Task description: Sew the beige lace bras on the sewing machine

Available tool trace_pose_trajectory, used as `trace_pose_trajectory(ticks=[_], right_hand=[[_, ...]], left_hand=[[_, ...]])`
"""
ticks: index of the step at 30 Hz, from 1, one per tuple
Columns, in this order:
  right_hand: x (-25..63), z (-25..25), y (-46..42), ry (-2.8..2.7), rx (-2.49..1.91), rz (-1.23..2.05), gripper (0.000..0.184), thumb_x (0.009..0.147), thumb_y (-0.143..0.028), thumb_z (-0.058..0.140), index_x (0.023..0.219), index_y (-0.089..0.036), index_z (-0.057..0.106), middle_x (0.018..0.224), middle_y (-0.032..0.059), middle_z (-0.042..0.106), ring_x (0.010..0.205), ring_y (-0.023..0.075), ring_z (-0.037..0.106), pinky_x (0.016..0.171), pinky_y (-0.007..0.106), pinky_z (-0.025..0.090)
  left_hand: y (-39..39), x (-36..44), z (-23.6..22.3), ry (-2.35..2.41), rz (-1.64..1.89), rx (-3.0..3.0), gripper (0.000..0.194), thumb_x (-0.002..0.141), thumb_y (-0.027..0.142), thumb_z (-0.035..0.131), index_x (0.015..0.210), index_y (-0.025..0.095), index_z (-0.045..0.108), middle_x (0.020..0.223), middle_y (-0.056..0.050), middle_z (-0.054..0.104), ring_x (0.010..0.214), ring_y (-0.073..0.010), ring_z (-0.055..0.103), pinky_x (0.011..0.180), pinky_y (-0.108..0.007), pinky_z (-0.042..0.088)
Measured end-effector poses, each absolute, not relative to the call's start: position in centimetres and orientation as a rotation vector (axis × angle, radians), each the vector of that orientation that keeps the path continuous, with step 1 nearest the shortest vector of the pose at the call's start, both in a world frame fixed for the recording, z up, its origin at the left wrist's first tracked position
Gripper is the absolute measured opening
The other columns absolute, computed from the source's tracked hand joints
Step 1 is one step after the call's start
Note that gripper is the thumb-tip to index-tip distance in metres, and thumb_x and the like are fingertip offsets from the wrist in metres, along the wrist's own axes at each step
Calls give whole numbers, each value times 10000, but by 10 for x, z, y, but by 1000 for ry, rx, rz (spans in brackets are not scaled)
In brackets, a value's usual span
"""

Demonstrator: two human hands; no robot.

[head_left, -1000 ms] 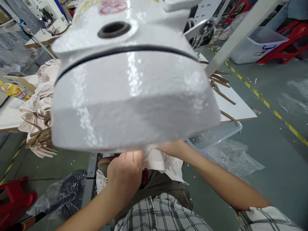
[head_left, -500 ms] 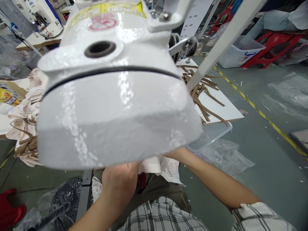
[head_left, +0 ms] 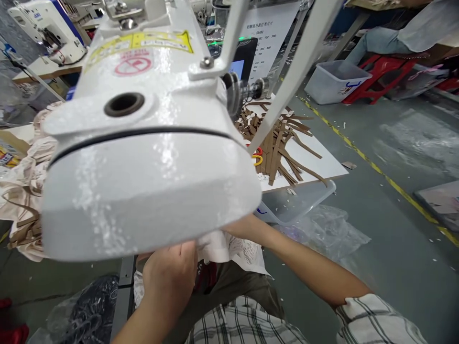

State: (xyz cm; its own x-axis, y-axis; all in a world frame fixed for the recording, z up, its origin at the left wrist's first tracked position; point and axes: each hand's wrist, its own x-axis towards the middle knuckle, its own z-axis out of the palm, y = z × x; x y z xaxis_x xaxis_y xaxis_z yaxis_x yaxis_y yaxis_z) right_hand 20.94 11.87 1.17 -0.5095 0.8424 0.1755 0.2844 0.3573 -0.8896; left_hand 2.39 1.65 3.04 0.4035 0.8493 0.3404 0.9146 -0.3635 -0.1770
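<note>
The white head of a sewing machine (head_left: 150,191) fills the middle of the view and hides the needle area. Below its front edge, my left hand (head_left: 170,274) is curled closed at a pale pink garment piece (head_left: 215,246) with lace; its fingertips are hidden. My right hand (head_left: 242,227) reaches under the machine's right side, against the same cloth. Its fingers are out of sight behind the machine, so their state does not show. White patterned lace (head_left: 247,251) hangs from the cloth over my lap.
Brown strips (head_left: 276,148) and scissors with red and yellow handles (head_left: 257,156) lie on the white tabletop (head_left: 322,165) at right. Beneath it is a clear plastic bin (head_left: 297,203). Pale garments (head_left: 39,153) are heaped at left. A seated person's leg (head_left: 373,45) shows beyond.
My view has shifted, so the machine appears further left and lower. More brown strips, the scissors and a screen now show. Both hands stay at the cloth under the machine head.
</note>
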Motion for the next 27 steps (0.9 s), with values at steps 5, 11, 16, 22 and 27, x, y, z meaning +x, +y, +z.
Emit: trace_pose_trajectory(ticks=[5, 11, 16, 22, 27], right_hand=[[215, 7, 116, -1889, -991, 1228, 384, 833, -327, 603, 1197, -242, 693, 1367, 60, 597, 907, 210, 675, 672, 299, 591], [211, -2, 104, -1807, -1035, 1247, 373, 866, -308, 598, 1233, -262, 650, 1372, 59, 585, 872, 183, 655, 800, 346, 564], [219, -18, 95, -1815, -1152, 1176, 356, 883, -390, 619, 1204, -236, 626, 1104, 68, 685, 783, 172, 623, 702, 304, 504], [233, -2, 54, -2059, -1120, 1221, 348, 981, -406, 463, 748, -189, 603, 659, -10, 565, 609, 119, 509, 562, 245, 342], [225, 10, 6, -2026, -904, 1551, 395, 982, -459, 459, 710, -191, 558, 627, -28, 499, 585, 105, 465, 550, 232, 339]], left_hand=[[18, 25, 31, -1563, -365, -2393, 320, 908, 132, 522, 1223, 156, 571, 545, 46, 557, 472, -145, 544, 465, -297, 271], [9, 15, 25, -1763, -506, -2441, 254, 962, 180, 457, 1193, 177, 563, 640, 24, 632, 534, -150, 599, 490, -277, 337], [5, 4, 27, -2470, -998, -2467, 275, 977, 389, 479, 1161, 196, 546, 973, -67, 705, 806, -180, 686, 555, -227, 467], [6, -5, 38, -2690, -1082, -3030, 345, 928, 489, 544, 1110, 221, 662, 1148, -88, 671, 1067, -244, 617, 902, -334, 495], [-18, -1, 31, -2867, -1567, -3170, 363, 959, 481, 481, 825, 176, 625, 736, -11, 562, 699, -150, 519, 644, -253, 429]])
